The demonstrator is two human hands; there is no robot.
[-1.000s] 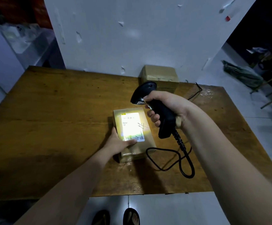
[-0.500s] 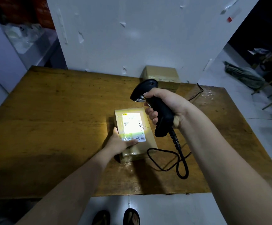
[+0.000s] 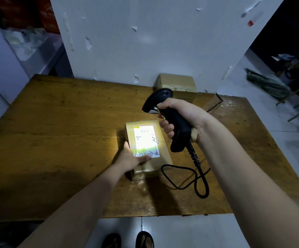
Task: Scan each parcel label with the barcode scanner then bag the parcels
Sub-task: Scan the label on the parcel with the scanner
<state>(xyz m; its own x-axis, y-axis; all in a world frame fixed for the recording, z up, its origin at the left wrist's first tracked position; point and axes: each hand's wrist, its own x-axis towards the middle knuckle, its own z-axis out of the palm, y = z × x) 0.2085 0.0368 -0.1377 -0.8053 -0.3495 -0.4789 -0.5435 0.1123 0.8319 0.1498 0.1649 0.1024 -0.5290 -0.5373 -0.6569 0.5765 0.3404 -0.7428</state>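
A brown cardboard parcel [image 3: 160, 158] lies flat in the middle of the wooden table [image 3: 64, 140]. Its white label [image 3: 146, 140] glows under the scanner's light. My left hand [image 3: 130, 158] grips the parcel's near left edge, thumb on the label's lower corner. My right hand [image 3: 182, 117] is closed around the handle of a black barcode scanner [image 3: 168, 119], held above and right of the parcel with its head pointing down at the label. The scanner's black cable [image 3: 195, 176] loops over the table to the right. A second brown parcel [image 3: 176, 83] sits at the table's far edge against the wall.
A white wall stands right behind the table. A sheet of clear plastic [image 3: 232, 104] lies on the table's far right corner. The table's near edge is close to my feet [image 3: 127, 240]. Clutter and chairs stand on the tiled floor at the right.
The scanner has risen slightly and its cable loop has shifted on the table. The parcel and my left hand have stayed in place.
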